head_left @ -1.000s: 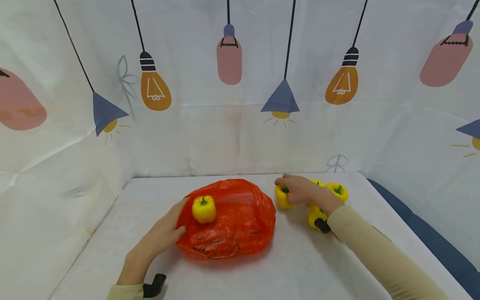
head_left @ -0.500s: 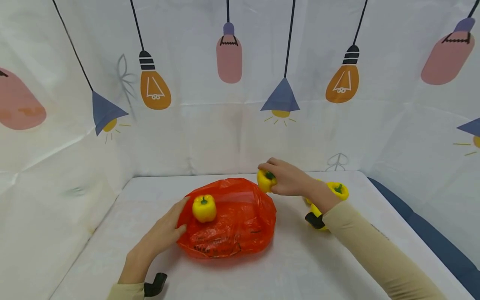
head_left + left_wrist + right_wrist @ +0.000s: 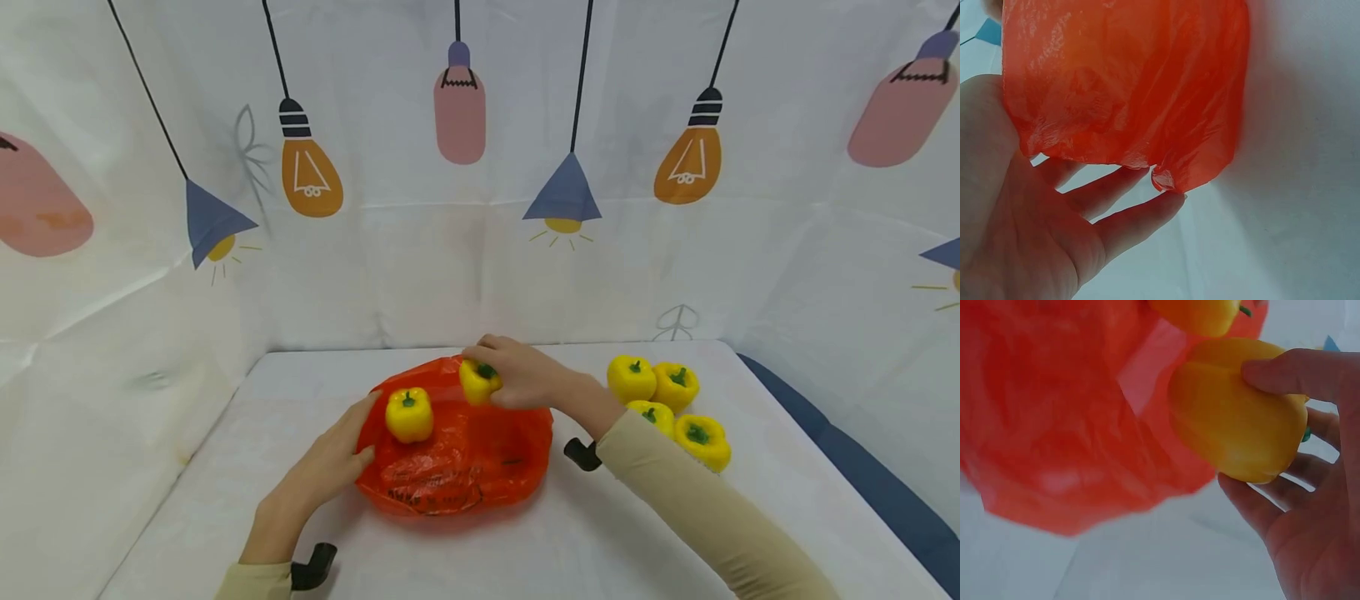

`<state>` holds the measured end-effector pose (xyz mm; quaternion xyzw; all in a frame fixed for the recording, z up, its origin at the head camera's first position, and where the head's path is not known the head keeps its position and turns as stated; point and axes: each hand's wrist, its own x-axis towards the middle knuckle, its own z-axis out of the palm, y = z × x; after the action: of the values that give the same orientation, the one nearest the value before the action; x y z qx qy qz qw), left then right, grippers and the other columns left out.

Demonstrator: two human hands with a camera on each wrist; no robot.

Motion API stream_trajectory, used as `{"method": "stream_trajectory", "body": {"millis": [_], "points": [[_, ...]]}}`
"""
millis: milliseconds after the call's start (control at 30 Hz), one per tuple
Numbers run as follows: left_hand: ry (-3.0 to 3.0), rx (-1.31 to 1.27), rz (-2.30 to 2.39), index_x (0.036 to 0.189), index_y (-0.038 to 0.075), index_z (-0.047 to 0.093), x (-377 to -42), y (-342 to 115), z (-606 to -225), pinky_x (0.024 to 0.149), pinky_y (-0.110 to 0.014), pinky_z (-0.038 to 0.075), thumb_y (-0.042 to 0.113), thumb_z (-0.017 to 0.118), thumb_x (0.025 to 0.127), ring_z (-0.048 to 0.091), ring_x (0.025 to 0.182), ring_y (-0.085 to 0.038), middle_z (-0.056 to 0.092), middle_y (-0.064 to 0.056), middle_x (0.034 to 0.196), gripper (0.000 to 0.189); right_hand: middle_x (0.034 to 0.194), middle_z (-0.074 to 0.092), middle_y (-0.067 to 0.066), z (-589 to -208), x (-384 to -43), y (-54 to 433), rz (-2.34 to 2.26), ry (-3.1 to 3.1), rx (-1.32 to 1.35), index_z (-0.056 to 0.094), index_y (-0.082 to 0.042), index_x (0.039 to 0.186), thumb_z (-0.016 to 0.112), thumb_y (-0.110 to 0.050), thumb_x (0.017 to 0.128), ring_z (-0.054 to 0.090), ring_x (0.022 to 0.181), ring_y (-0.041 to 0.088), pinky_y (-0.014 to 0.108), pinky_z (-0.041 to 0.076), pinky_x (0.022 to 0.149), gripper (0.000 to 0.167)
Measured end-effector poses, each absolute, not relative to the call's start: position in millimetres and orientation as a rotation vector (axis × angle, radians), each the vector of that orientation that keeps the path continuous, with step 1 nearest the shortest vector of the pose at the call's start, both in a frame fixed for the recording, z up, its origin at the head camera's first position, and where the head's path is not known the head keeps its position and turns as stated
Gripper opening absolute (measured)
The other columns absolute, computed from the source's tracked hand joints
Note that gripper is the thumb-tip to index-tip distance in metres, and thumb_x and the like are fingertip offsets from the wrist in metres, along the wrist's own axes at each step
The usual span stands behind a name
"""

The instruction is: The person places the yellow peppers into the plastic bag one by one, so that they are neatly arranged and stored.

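Observation:
A red plastic bag lies spread in a rounded shape on the white table, with dark print near its front edge. One yellow bell pepper sits upright on its left part. Along the bag's left edge is my left hand; in the left wrist view its fingers are extended and touch the crinkled plastic. My right hand grips a second yellow bell pepper over the bag's back middle. Thumb and fingers surround this pepper in the right wrist view, near the other pepper.
Several yellow bell peppers stand grouped at the table's back right. A white sheet printed with hanging lamps rises behind the table. Beyond the right edge is something dark blue. Black pieces sit at both wrists.
My right hand has lifted a bell pepper from beside the group and carried it left over the red bag. The left hand has stayed at the bag's edge.

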<state>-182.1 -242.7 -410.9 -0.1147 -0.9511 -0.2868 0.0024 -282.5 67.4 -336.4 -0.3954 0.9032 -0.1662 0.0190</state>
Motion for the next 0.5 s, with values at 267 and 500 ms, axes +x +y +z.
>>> {"method": "stream_trajectory", "body": {"millis": [267,500], "points": [[-2.988,-0.381,-0.890,0.159,0.012,0.017,-183.6,-238.0,-408.6,0.115,-0.063,0.034,0.010,0.055,0.095,0.033,0.147,-0.039,0.026,-0.015,0.163,0.075,0.131,0.055,-0.002,-367.4,-288.5,36.5,-0.452,2.772,-1.245,0.050,-0.020,0.143,0.067,-0.015,0.082,0.053,0.109,0.012,0.031,0.052,0.098,0.063],[-2.995,-0.376,-0.876,0.159,0.011,0.016,-184.1,-235.9,-406.2,0.115,-0.062,0.034,0.010,0.055,0.095,0.033,0.147,-0.039,0.026,-0.016,0.163,0.075,0.141,0.054,-0.002,-380.9,-285.4,19.4,-0.419,2.774,-1.131,0.046,-0.023,0.146,0.067,-0.019,0.085,0.055,0.121,0.015,0.039,0.049,0.109,0.064]]}}
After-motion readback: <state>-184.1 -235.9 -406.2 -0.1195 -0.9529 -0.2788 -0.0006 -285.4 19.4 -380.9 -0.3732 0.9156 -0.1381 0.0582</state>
